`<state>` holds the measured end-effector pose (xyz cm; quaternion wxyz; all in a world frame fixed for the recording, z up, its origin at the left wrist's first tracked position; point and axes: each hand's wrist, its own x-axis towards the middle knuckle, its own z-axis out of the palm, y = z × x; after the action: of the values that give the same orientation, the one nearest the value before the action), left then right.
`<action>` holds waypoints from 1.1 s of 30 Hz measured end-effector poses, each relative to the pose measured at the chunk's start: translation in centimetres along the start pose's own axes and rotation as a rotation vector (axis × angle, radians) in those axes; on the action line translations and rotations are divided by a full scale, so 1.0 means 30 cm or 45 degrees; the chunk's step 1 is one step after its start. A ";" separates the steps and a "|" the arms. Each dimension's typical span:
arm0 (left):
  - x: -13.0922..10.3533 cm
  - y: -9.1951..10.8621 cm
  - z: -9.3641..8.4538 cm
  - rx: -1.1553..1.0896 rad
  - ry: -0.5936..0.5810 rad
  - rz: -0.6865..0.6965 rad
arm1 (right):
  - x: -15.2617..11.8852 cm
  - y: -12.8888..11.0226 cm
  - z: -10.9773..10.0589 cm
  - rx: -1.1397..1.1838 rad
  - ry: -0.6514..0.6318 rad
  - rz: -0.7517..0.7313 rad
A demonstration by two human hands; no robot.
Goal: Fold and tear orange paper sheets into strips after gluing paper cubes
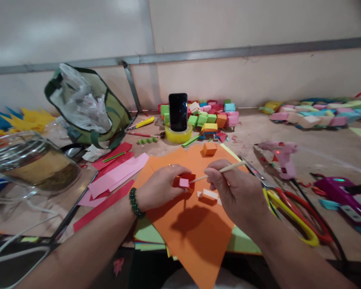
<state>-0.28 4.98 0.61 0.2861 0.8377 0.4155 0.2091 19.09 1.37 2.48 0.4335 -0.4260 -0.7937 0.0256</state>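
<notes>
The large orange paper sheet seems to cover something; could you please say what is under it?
Pale green paper shows beneath the orange sheet at lower left and lower right. Whatever its middle covers cannot be seen.

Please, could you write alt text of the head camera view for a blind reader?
The left hand holds a small orange paper piece; the right hand holds a thin stick near a pink square. An orange sheet lies beneath, with a pink glue gun and scissors to the right.
</notes>
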 end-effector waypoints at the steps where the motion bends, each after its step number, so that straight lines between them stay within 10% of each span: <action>1: 0.000 0.001 0.000 0.000 -0.003 -0.001 | 0.002 -0.003 0.000 -0.019 -0.018 -0.024; 33: -0.001 0.014 -0.004 0.029 -0.015 0.064 | 0.011 -0.020 -0.012 -0.193 -0.102 -0.198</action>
<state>-0.12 4.78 0.97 0.2735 0.8524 0.3949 0.2065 18.88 1.10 3.16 0.3688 -0.3933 -0.8406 -0.0514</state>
